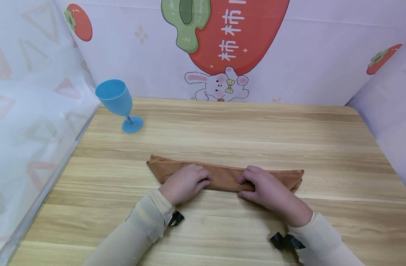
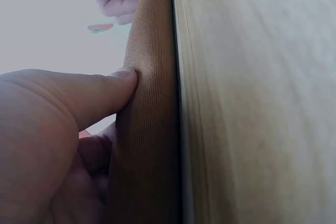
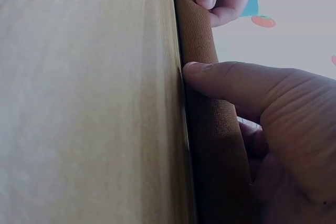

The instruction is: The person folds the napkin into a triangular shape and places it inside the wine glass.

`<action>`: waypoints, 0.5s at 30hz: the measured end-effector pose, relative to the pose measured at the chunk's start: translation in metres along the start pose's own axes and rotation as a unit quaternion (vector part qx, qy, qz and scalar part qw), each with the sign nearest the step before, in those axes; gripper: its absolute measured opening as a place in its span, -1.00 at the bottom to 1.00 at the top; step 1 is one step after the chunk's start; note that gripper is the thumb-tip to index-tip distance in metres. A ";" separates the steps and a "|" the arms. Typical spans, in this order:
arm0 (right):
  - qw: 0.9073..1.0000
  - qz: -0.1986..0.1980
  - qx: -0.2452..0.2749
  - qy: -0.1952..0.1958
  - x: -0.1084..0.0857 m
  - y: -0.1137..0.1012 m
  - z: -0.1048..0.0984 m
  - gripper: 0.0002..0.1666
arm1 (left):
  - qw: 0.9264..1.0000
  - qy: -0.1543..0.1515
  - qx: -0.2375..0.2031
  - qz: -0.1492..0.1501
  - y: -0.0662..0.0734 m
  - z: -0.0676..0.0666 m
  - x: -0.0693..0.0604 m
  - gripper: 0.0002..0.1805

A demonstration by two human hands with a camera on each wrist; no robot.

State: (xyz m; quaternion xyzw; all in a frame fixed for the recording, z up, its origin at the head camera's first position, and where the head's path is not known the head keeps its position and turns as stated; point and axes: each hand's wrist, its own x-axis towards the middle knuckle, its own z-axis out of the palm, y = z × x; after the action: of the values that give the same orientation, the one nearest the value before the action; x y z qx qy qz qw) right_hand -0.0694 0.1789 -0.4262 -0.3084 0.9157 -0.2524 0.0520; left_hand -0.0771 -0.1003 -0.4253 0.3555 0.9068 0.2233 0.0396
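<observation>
A brown cloth (image 1: 224,178) with hemmed edges lies folded into a long, narrow strip across the table, its ends slanting to points. My left hand (image 1: 187,181) holds the strip left of its middle, thumb at the near edge and fingers curled over the top. To the right, my right hand (image 1: 269,187) grips it the same way. In the left wrist view the left thumb (image 2: 105,94) presses the rounded near fold of the cloth (image 2: 149,66). The right wrist view shows the right thumb (image 3: 226,80) against that fold, low by the tabletop. Fingers behind the cloth are partly hidden.
A blue goblet (image 1: 118,101) stands at the table's back left corner. The wooden table (image 1: 243,129) meets a printed backdrop (image 1: 309,66) at the back, with white sheets at both sides. Small black cameras (image 1: 176,218) sit at both wrists.
</observation>
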 end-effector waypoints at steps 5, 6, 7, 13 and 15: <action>1.000 -0.007 0.009 0.007 0.000 0.001 0.000 -0.83 | 1.000 0.008 -0.023 -0.006 0.000 0.001 0.001 -0.92; 1.000 -0.008 0.009 0.007 0.000 0.001 0.000 -0.84 | 1.000 0.012 -0.026 -0.006 0.001 0.001 0.001 -0.94; 1.000 -0.009 0.009 0.007 -0.001 0.002 0.000 -0.86 | 0.999 0.017 -0.027 -0.005 0.001 0.001 0.001 -0.95; 1.000 -0.013 0.002 0.008 -0.001 0.003 -0.002 -0.93 | 0.999 0.041 -0.007 -0.004 0.000 0.001 0.000 -0.94; 1.000 -0.007 0.003 0.006 -0.001 0.003 -0.002 -0.93 | 0.999 0.039 0.004 -0.007 0.000 0.001 0.000 -0.88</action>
State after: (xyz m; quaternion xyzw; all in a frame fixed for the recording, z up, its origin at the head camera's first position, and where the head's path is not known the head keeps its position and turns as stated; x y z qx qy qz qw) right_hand -0.0706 0.1824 -0.4257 -0.3128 0.9133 -0.2569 0.0457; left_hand -0.0767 -0.1002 -0.4260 0.3398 0.9110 0.2337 0.0042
